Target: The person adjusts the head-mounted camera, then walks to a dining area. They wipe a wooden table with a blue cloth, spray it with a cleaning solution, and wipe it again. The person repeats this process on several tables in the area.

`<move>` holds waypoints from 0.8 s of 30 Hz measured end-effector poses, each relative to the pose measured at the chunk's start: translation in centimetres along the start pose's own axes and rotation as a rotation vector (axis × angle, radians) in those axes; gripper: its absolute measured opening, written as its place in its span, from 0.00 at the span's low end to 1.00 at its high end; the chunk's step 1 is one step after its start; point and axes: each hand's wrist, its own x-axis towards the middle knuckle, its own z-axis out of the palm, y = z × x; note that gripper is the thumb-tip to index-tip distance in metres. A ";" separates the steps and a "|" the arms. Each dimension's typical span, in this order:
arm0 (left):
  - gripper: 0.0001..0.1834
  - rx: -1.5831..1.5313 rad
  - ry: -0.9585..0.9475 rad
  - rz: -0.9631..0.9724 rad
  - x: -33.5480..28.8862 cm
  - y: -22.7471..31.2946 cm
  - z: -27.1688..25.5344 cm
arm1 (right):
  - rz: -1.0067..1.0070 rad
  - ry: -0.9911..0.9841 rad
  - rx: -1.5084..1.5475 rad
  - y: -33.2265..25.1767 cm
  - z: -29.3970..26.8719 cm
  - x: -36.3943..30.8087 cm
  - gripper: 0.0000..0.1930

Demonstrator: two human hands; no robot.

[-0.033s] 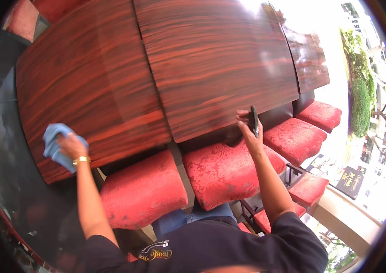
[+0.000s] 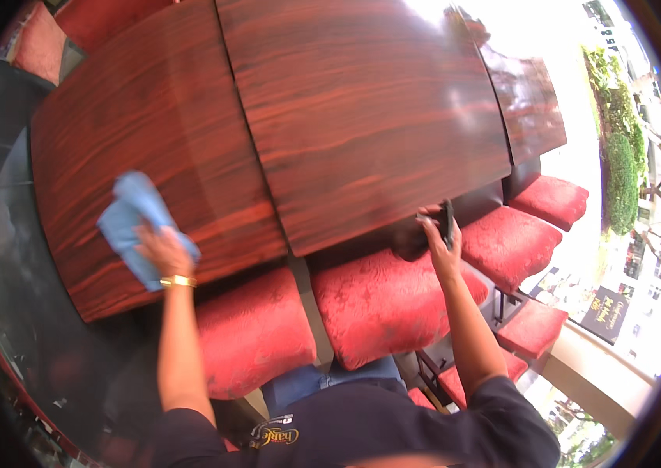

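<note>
A light blue cloth [image 2: 134,226] lies on the dark red wood-grain table top [image 2: 362,109], near its front left corner. My left hand [image 2: 165,251], slightly blurred, presses on the cloth, with a gold band at the wrist. Beyond the table's front edge, above the red chairs, my right hand [image 2: 441,236] is closed around a slim black phone-like object [image 2: 448,221], seen almost edge-on. Its exact kind is hard to make out.
Red patterned chairs [image 2: 385,308] line the table's near side, close to my legs. More red seats [image 2: 38,43] stand at the far left. Dark floor [image 2: 3,203] borders the left. Bright daylight and a green hedge [image 2: 619,183] show at the right.
My left hand has slid the blue cloth rightward and a little inward on the table top, and the cloth is spread longer. My right hand has shifted slightly right and down with the black object.
</note>
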 end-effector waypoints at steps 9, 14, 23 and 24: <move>0.37 -0.100 -0.645 0.547 1.3 38.0 2.6 | 0.109 0.313 0.048 2.9 -16.1 0.3 0.21; 0.37 -0.015 -0.292 0.289 23.0 38.1 10.2 | 0.284 0.292 -0.296 6.7 -24.1 -6.8 0.15; 0.39 0.264 -0.140 0.158 47.4 51.2 21.1 | 0.540 0.491 -0.142 8.1 -24.2 -8.2 0.30; 0.39 0.250 -0.162 0.238 47.4 56.0 22.5 | 0.542 0.493 -0.184 7.7 -24.0 -8.5 0.30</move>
